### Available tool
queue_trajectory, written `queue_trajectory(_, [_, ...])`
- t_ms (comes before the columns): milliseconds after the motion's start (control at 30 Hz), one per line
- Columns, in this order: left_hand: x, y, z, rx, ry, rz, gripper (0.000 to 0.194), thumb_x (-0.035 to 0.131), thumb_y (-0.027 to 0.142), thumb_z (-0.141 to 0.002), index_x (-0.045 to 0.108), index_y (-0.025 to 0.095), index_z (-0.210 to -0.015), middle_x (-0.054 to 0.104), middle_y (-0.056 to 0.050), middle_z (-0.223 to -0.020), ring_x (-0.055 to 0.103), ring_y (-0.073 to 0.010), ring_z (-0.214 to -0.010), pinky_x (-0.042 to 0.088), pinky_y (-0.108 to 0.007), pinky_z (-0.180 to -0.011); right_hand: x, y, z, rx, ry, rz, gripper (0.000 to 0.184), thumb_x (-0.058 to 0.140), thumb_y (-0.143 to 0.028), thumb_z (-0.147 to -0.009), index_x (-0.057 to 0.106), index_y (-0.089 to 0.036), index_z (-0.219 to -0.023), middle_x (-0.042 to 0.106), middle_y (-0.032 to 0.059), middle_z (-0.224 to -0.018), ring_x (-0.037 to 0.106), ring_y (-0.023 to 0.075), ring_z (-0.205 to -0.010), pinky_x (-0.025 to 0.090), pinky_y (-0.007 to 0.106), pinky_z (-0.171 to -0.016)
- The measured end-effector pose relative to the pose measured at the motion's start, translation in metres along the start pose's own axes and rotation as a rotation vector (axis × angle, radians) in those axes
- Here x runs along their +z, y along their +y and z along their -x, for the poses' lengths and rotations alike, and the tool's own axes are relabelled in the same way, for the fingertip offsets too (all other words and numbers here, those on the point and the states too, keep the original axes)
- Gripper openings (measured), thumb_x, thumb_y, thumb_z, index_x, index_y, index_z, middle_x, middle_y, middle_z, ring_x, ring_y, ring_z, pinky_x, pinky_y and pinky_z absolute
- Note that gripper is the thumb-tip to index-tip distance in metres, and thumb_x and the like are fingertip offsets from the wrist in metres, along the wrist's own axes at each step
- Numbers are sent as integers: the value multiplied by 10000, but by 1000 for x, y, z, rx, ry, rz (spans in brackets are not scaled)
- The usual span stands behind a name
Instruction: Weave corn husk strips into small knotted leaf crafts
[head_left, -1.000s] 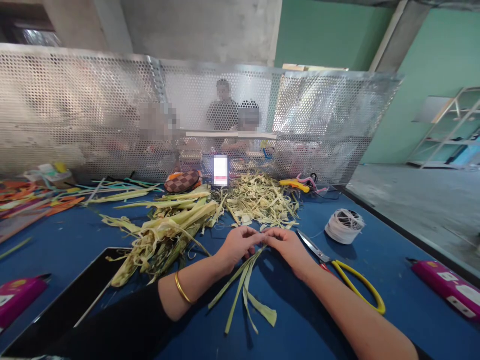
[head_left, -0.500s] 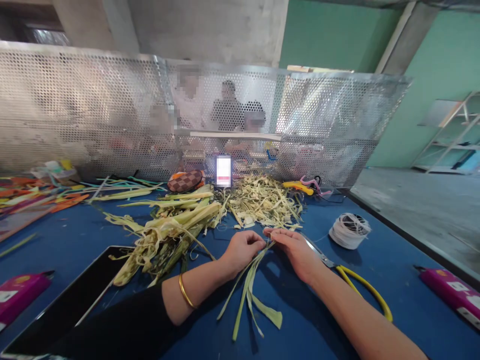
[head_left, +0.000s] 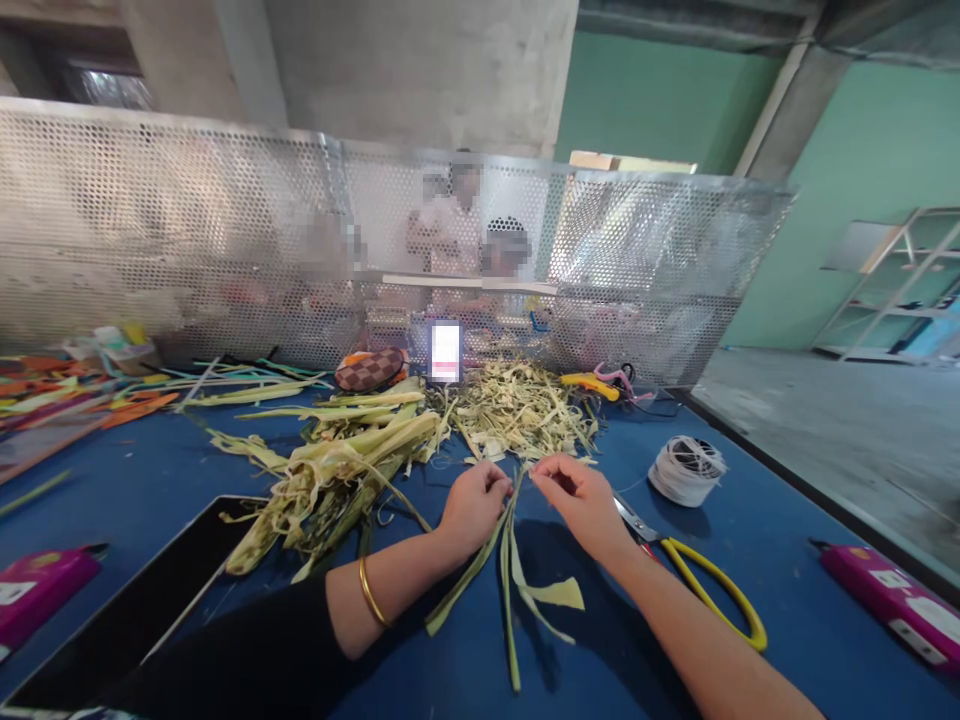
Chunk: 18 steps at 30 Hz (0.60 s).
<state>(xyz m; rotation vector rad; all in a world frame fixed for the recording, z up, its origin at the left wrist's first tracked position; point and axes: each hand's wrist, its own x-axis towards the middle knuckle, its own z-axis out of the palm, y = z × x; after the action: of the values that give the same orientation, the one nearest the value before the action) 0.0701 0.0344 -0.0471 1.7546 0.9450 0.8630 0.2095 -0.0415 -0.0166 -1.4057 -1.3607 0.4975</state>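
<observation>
- Corn-husk strips (head_left: 508,600) have fanned wider since the earlier frame, splayed over the blue tabletop (head_left: 615,680)
- Left hand (head_left: 472,512) pinched on their upper part
- Right hand (head_left: 577,498) just beside, fingertips together, cannot tell on what

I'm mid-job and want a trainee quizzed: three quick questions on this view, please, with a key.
1. On which arm, left or right, is the gold bracelet worn?

2. True or false: the yellow-handled scissors lie nearer the right hand than the left hand.

3. Which of these hangs down between the two hands?
A) the checkered pouch
B) the green strips
C) the white cord roll

Key: 1. Left; 2. True; 3. B
</observation>
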Motion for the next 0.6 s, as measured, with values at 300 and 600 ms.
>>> queue_trajectory(300, [1, 4, 2, -94, -40, 49, 106, 437, 196, -814, 443, 211, -708, 597, 33, -595, 470, -101, -425, 358, -216, -444, 14, 4, 3, 349, -117, -421, 283, 633, -455, -688, 499, -206, -675, 538, -43, -554, 532, 124, -499, 404, 270, -529])
queue_trajectory(600, [1, 14, 8, 41, -70, 8, 91, 480, 216, -793, 476, 199, -704, 596, 18, -605, 573, -130, -591, 396, -230, -574, 19, 10, 2, 386, -90, -329, 339, 674, -456, -637, 497, -181, -546, 441, -70, -408, 361, 73, -402, 254, 237, -462])
